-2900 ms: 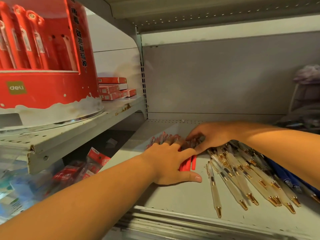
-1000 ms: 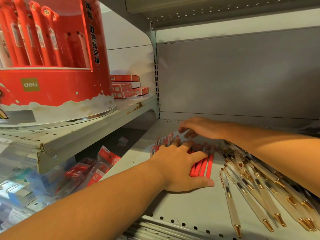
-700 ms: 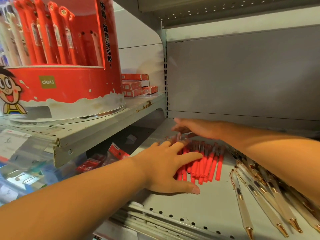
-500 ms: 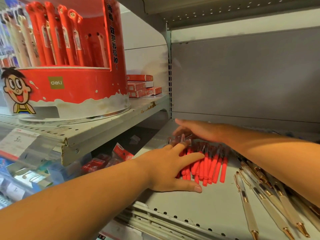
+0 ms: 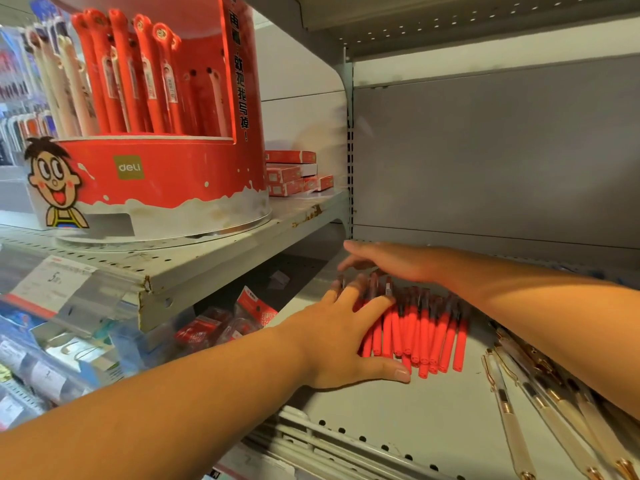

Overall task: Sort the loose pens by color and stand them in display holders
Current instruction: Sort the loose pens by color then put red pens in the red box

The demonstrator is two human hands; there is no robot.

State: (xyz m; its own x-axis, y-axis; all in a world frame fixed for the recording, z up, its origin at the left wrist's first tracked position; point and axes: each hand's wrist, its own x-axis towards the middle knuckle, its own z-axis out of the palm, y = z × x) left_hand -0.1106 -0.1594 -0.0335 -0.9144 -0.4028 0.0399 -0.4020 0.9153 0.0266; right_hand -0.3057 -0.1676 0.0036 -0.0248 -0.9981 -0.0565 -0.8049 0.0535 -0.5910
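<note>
Pens (image 5: 422, 334), all red, lie bunched side by side on the lower shelf (image 5: 398, 410). The left hand (image 5: 349, 337) lies flat on the bunch's left edge, fingers straight and thumb by the near ends. The right hand (image 5: 388, 261), fingers extended, is over the far ends. Cream pens (image 5: 554, 420) lie to the right. A red display holder (image 5: 156, 174) stands on the upper shelf.

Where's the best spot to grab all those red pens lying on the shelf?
Probably round the middle of the barrels, coming down from above and squeezing in from both sides. The red pens lie flat, side by side, so that squeeze should bunch them together.
</note>
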